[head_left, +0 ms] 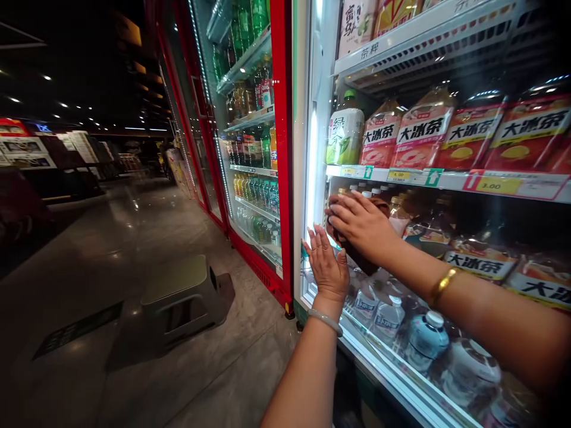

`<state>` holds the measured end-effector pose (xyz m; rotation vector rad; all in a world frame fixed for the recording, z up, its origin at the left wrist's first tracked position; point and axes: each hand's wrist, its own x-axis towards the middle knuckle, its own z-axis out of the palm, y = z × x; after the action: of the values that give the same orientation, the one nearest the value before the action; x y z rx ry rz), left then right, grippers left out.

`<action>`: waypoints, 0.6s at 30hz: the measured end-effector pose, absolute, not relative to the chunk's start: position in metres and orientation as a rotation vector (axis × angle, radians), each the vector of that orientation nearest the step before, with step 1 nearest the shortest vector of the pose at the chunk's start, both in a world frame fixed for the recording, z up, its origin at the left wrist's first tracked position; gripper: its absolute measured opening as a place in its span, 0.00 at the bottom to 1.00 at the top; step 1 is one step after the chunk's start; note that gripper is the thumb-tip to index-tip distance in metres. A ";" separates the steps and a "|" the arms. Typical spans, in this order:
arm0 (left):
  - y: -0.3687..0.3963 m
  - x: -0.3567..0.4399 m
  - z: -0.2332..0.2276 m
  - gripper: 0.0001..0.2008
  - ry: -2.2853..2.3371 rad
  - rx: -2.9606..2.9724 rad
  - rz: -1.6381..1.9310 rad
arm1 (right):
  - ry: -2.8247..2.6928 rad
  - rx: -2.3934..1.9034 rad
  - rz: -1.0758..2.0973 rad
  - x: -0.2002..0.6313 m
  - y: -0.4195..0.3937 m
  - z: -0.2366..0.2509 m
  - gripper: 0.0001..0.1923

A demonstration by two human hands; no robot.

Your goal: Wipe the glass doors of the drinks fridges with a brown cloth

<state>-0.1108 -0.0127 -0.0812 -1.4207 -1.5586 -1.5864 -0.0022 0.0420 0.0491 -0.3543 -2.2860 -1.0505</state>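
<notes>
My right hand (363, 226), with a gold bangle (444, 286) on its wrist, presses a dark brown cloth (363, 260) to the glass door of a lit drinks fridge (307, 148). Its fingers lie over the cloth and hide part of it. Lower and to the left, my left hand (328, 261) is open, palm toward the glass near the door's left edge, fingers up. A pale bangle (325, 321) circles that wrist. Behind the glass, large red-labelled tea bottles (422, 132) and a green tea bottle (345, 134) line a shelf above my hands.
Water bottles (389, 318) fill the fridge's bottom. To the left stands a red-framed fridge (282, 142) with more drinks. A grey step stool (178, 285) rests on the shiny tiled floor (250, 368). Store displays (27, 148) are far left.
</notes>
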 end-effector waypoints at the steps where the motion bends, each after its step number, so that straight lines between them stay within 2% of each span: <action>1: -0.012 -0.112 -0.082 0.35 -1.559 -1.415 -1.594 | -2.267 -0.378 -1.027 -0.009 0.046 0.053 0.16; 4: -0.009 -0.117 -0.084 0.35 -1.558 -1.374 -1.621 | -2.292 -0.332 -0.967 -0.030 0.053 0.045 0.19; 8: -0.009 -0.122 -0.090 0.35 -1.560 -1.383 -1.565 | -2.411 -0.136 -0.932 -0.032 0.051 -0.008 0.20; 10: -0.010 -0.122 -0.093 0.35 -1.560 -1.415 -1.521 | -2.445 -0.074 -0.921 -0.020 0.048 -0.026 0.18; 14: -0.009 -0.124 -0.097 0.35 -1.549 -1.464 -1.447 | -2.443 -0.157 -0.926 0.001 0.042 -0.010 0.13; 18: -0.002 -0.125 -0.109 0.34 -1.526 -1.523 -1.478 | -2.352 -0.397 -0.945 -0.005 0.036 0.008 0.20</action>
<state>-0.1250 -0.0025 -0.1086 -1.5227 -1.5260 -1.4784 -0.0047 0.0357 0.0076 -0.3971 -2.3524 -0.9453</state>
